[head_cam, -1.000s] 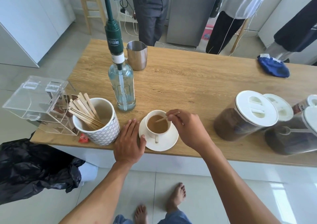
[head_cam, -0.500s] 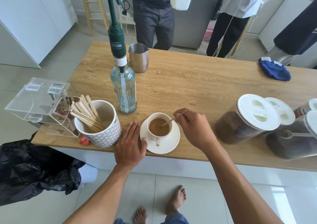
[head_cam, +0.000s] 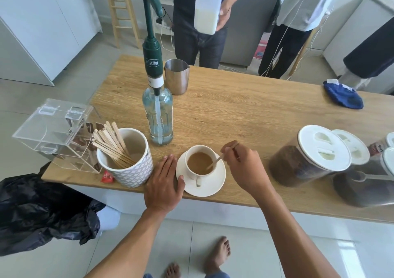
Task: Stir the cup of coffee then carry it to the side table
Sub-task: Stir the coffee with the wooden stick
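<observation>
The right hand (head_cam: pixel 245 167) pinches a wooden stirrer (head_cam: pixel 217 160) whose lower end is dipped in the coffee, so its tip is hidden. The left hand (head_cam: pixel 165 184) lies flat and released on the bench (head_cam: pixel 234 111), its thumb touching the rim of the saucer (head_cam: pixel 211 189). The cup of coffee (head_cam: pixel 200 163) stands on that saucer near the bench's front edge, handle toward the person. Just left of the cup, a patterned mug (head_cam: pixel 128 162) holds spare stirrers; behind the cup stands a clear bottle (head_cam: pixel 157 115) whose green pump reads "TEISSEIRE". A steel jug (head_cam: pixel 176 76) sits behind the bottle. Right of the cup, lidded jars (head_cam: pixel 309 156) of dark grounds are partly cut off; one small label there is unreadable. The bench is pale wood grain over a tiled floor, with white cabinets behind.
</observation>
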{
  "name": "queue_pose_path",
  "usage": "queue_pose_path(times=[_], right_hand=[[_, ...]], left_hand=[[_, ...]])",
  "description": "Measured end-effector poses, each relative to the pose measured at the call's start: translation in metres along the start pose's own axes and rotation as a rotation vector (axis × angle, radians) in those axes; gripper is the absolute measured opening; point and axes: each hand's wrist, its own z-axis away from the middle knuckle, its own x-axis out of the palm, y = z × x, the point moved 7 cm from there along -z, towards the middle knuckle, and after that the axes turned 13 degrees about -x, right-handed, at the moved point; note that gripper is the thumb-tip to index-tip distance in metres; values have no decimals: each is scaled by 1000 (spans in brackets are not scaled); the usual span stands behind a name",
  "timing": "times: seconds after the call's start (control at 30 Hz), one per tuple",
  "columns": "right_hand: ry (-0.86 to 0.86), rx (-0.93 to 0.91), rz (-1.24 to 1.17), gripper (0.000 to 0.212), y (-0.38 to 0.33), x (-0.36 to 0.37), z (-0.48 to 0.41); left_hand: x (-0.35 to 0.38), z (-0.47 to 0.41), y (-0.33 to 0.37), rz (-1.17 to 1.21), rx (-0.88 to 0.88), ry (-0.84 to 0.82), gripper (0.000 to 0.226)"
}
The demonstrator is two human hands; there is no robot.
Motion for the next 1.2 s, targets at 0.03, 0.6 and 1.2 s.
queue_pose_path(times=[0.03,0.6,1.2], right_hand=[[38,6,8,23,1,-4,-2],[-9,-97,21,21,-7,6,-3],[0,-120,1,22,-15,11,-9]], left_hand=[[0,0,0,-4,-2,-1,55],[-2,0,1,-23,-11,-26,55],[2,-1,-3,-27,-13,-33,55]])
